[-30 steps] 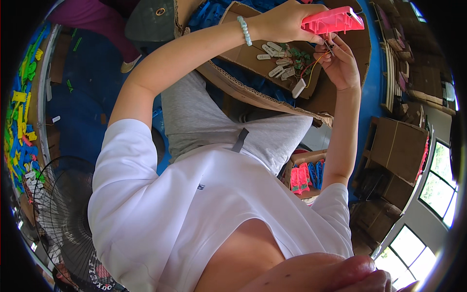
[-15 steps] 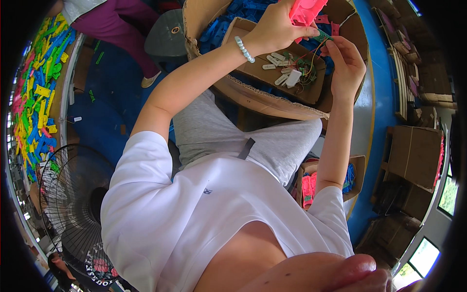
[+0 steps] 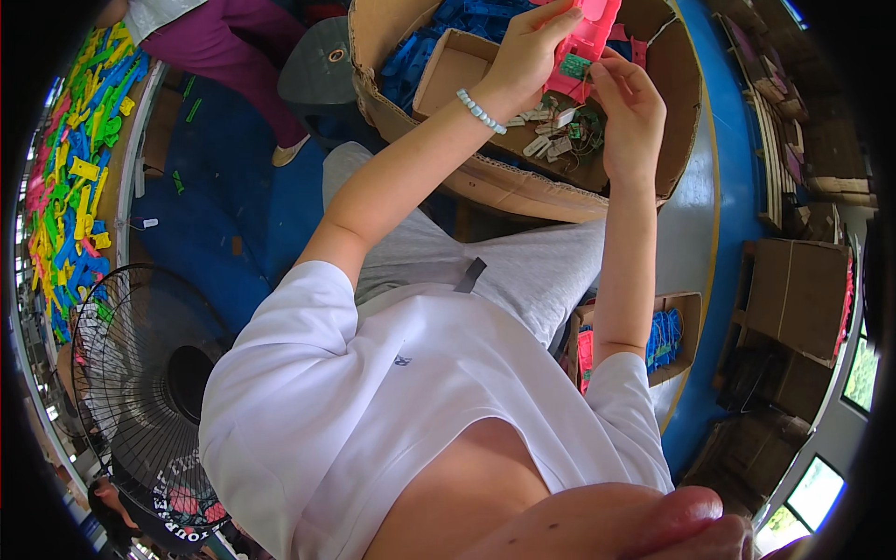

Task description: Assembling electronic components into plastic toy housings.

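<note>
The left hand (image 3: 534, 49) is closed around a pink plastic case (image 3: 592, 35), gripping it along its left side. The case is held up at the top of the view, tilted, its upper end cut off by the picture's edge. A small green circuit board (image 3: 574, 65) sits at the lower part of the case, between the two hands and to the right of the left hand's fingers. Whether it is fully seated cannot be told.

The right hand (image 3: 631, 107) is on the opposite side, thumb and forefinger drawn narrowly together at the right edge of the board. Whether these fingers pinch the board, a wire or the rim of the case cannot be determined. The remaining fingers are loosely curled.

Directly below the case, white plastic pieces (image 3: 551, 147) and thin wires lie in a small cardboard box (image 3: 455, 70). This box rests inside a large cardboard box (image 3: 523, 189), with blue plastic parts (image 3: 407, 63) beside it. A beaded bracelet (image 3: 481, 113) is on the left wrist.

Beside the right forearm, a further carton (image 3: 690, 329) contains pink and blue pieces. A black fan (image 3: 140, 373) stands at the left, well apart from both hands.
</note>
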A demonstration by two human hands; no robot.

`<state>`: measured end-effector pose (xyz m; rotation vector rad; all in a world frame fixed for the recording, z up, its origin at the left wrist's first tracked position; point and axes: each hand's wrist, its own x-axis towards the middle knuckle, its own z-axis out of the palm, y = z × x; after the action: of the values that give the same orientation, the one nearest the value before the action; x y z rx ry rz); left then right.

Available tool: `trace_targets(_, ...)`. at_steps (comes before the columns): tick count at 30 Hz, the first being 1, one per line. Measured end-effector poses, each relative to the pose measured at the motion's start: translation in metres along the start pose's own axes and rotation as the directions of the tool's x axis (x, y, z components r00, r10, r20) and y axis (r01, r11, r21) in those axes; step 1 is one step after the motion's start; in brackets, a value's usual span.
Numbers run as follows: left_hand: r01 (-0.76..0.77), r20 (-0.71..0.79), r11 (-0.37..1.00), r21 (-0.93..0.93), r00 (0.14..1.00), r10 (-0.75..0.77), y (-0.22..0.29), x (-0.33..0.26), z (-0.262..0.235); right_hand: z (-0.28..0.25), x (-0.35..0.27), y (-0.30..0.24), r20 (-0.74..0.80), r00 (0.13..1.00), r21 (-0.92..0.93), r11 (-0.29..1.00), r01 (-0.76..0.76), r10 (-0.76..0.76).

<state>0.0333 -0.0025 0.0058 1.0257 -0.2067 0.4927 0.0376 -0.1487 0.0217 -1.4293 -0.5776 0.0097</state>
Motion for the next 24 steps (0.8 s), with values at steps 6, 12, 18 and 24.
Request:
trace_targets(6, -0.032, -0.111, 0.983, 0.183, 0.992, 0.053, 0.007, -0.018, 0.008, 0.007, -0.004, -0.001, -0.084, 0.995, 0.104, 0.993, -0.053, 0.062)
trace_targets(12, -0.178, 0.086, 0.966, 0.185, 0.983, 0.165, 0.017, -0.032, 0.006, 0.010, -0.004, -0.003, -0.108, 0.992, 0.188, 0.981, -0.038, 0.059)
trace_targets(18, -0.310, 0.134, 0.855, 0.415, 0.951, 0.280, 0.025, -0.040, 0.002, 0.012, -0.006, -0.005, -0.081, 0.995, 0.218, 0.975, -0.039, 0.058)
trace_targets(24, -0.378, 0.126, 0.788, 0.485, 0.922, 0.365, 0.028, -0.042, 0.000, 0.021, -0.007, -0.018, -0.058, 0.998, 0.251, 0.968, -0.014, 0.030)
